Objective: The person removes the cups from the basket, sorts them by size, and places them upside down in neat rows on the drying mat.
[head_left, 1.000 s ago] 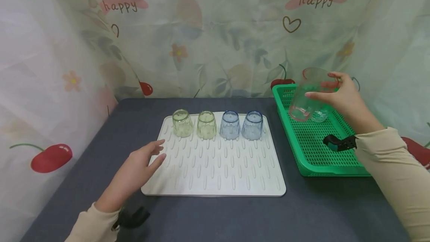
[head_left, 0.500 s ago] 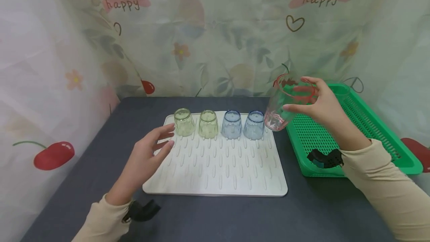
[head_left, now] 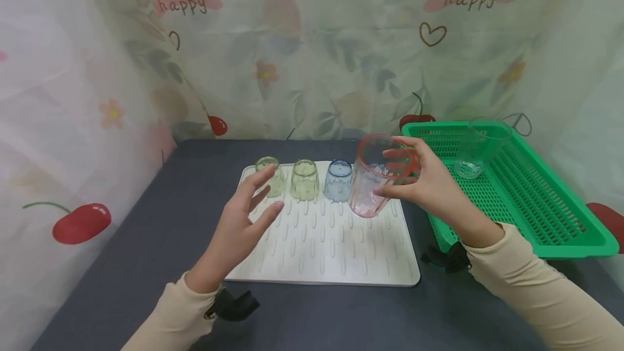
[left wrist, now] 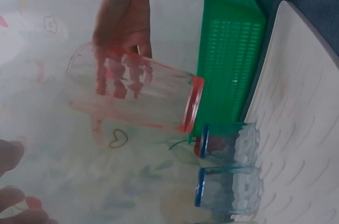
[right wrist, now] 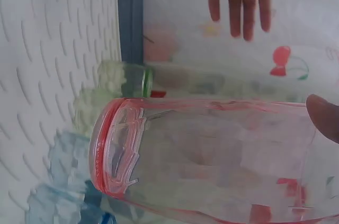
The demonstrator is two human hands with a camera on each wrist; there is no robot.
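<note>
My right hand (head_left: 431, 183) grips a tall clear glass with a pink tint and red rim (head_left: 371, 186), thumb on one side and fingers round the other. The glass is tilted, rim up, over the right part of the white ribbed drying mat (head_left: 322, 259). Along the mat's back edge stand two upside-down green glasses (head_left: 305, 183) and two blue glasses; the head view shows one blue glass (head_left: 337, 183), the other hidden behind the pink glass. Both blue glasses (left wrist: 230, 189) appear in the left wrist view. My left hand (head_left: 239, 226) hovers over the mat's left side, fingers spread, holding nothing.
A green slotted basket (head_left: 541, 205) stands to the right of the mat, with a tall clear glass (head_left: 480, 150) at its back left. The dark tabletop (head_left: 141, 242) surrounds the mat. Patterned curtains (head_left: 312, 58) enclose the back and sides.
My right hand has carried the pink glass left from over the basket to above the mat, lowering it. My left hand has moved right and slightly forward, spreading its fingers.
</note>
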